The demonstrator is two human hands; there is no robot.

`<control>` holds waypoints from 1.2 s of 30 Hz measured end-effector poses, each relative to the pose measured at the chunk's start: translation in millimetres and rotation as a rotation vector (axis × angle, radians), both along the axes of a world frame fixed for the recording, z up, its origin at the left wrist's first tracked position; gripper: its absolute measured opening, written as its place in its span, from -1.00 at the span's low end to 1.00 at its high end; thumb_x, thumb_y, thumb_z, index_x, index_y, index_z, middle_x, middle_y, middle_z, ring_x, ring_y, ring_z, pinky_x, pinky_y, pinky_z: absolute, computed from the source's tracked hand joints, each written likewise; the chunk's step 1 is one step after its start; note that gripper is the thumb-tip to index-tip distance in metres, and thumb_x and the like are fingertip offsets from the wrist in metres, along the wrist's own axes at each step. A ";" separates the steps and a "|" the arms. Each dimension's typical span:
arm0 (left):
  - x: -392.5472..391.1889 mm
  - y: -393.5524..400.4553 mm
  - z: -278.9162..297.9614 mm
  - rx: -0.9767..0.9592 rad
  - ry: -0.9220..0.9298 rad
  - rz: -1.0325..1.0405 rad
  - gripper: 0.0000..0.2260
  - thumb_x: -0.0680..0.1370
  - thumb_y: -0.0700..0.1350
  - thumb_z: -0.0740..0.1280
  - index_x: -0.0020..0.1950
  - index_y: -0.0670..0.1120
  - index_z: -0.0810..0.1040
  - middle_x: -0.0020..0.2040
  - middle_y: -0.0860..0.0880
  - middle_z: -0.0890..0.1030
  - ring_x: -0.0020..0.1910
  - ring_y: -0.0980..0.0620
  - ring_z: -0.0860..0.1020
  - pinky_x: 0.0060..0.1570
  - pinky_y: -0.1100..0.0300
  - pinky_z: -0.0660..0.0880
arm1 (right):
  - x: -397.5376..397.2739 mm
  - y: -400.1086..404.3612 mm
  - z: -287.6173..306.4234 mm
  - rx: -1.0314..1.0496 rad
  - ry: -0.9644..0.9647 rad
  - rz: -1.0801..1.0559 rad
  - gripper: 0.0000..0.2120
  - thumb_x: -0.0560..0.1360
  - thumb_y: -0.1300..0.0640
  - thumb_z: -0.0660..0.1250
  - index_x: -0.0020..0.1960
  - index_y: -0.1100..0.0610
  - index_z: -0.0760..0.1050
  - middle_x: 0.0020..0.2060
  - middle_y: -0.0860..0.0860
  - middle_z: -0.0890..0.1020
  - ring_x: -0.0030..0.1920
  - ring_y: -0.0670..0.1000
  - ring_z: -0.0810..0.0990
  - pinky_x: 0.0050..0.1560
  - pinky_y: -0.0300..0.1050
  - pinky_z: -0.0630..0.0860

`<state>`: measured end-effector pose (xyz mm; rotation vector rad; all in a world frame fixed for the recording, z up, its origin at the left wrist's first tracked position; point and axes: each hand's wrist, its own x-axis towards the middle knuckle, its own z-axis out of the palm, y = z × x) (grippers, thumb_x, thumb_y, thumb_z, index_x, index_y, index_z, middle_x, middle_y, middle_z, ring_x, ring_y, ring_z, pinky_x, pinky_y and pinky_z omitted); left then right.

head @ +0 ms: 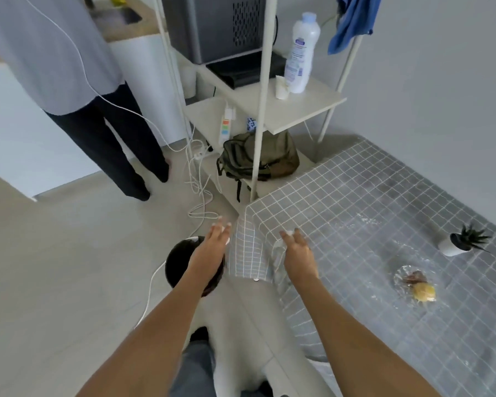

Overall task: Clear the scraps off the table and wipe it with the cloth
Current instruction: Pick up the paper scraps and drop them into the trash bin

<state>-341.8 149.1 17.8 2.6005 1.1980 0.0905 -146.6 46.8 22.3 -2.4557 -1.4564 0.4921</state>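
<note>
the person's two bare forearms reach forward from the bottom of the view. the left hand [211,249] is stretched out flat with straight fingers, holding nothing, over a round black bin [181,263] on the floor just beside the table's corner. the right hand [298,253] is also spread flat with fingers straight, at the near corner of the table [355,202], over a bit of clear, crumpled plastic that is too blurred to name surely. the table carries a grey grid-pattern cover, whose corner hangs down between the two hands. farther along the tabletop lie the scraps [417,285], yellow and brown bits on clear wrap, well apart from both hands. beyond them stands a small potted plant [460,242]. past the table is a white shelf rack [298,110] with a white bottle [302,53], and a blue cloth [352,21] hangs from its upper right post. another person stands at the far left.
</note>
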 end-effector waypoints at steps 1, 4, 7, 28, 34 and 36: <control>-12.0 6.3 -2.4 -0.018 0.002 0.048 -0.42 0.62 -0.27 0.11 0.56 -0.13 -0.10 0.57 -0.13 -0.13 0.55 -0.08 -0.01 0.38 0.09 0.33 | -8.7 11.0 -1.7 -0.002 0.000 0.018 -0.39 0.53 0.49 0.11 0.49 0.06 0.23 0.52 0.20 0.13 0.45 0.22 0.26 0.32 0.06 0.38; -41.7 31.7 -13.8 -0.032 -0.003 0.093 -0.42 0.59 -0.36 0.11 0.56 -0.17 -0.05 0.57 -0.14 -0.13 0.54 -0.09 0.01 0.38 0.17 0.28 | -33.4 45.7 -9.0 -0.024 0.005 0.051 -0.41 0.55 0.46 0.10 0.50 0.05 0.22 0.52 0.19 0.12 0.45 0.22 0.26 0.30 0.06 0.39; -66.1 56.7 -19.5 -0.059 -0.016 0.122 -0.41 0.57 -0.39 0.13 0.55 -0.17 -0.01 0.56 -0.18 -0.06 0.53 -0.12 0.09 0.36 0.17 0.30 | -58.9 80.4 -18.9 -0.076 0.017 0.055 -0.37 0.53 0.48 0.08 0.51 0.03 0.20 0.53 0.15 0.08 0.46 0.19 0.24 0.27 0.04 0.42; -148.9 137.0 -166.9 -0.478 -0.012 0.383 -0.40 0.59 -0.32 0.14 0.57 -0.08 -0.05 0.57 -0.08 -0.09 0.54 -0.03 0.05 0.42 0.17 0.25 | -155.4 188.1 -159.2 -0.319 0.106 0.255 -0.44 0.55 0.42 0.09 0.50 0.07 0.23 0.50 0.19 0.17 0.44 0.16 0.28 0.33 0.00 0.34; -145.3 152.0 -220.0 -0.464 0.025 0.468 -0.42 0.60 -0.34 0.15 0.57 -0.12 -0.01 0.57 -0.14 -0.04 0.51 -0.09 0.17 0.38 0.16 0.24 | -157.9 214.7 -222.6 -0.347 0.124 0.318 -0.46 0.57 0.38 0.12 0.50 0.06 0.23 0.50 0.20 0.19 0.47 0.15 0.24 0.35 -0.03 0.34; -140.2 158.8 -242.3 -0.469 0.019 0.500 -0.42 0.60 -0.33 0.15 0.57 -0.11 0.01 0.57 -0.13 -0.02 0.49 -0.11 0.21 0.36 0.14 0.27 | -159.4 223.2 -246.7 -0.363 0.130 0.343 -0.44 0.56 0.38 0.13 0.51 0.04 0.23 0.51 0.20 0.17 0.46 0.15 0.26 0.32 -0.03 0.37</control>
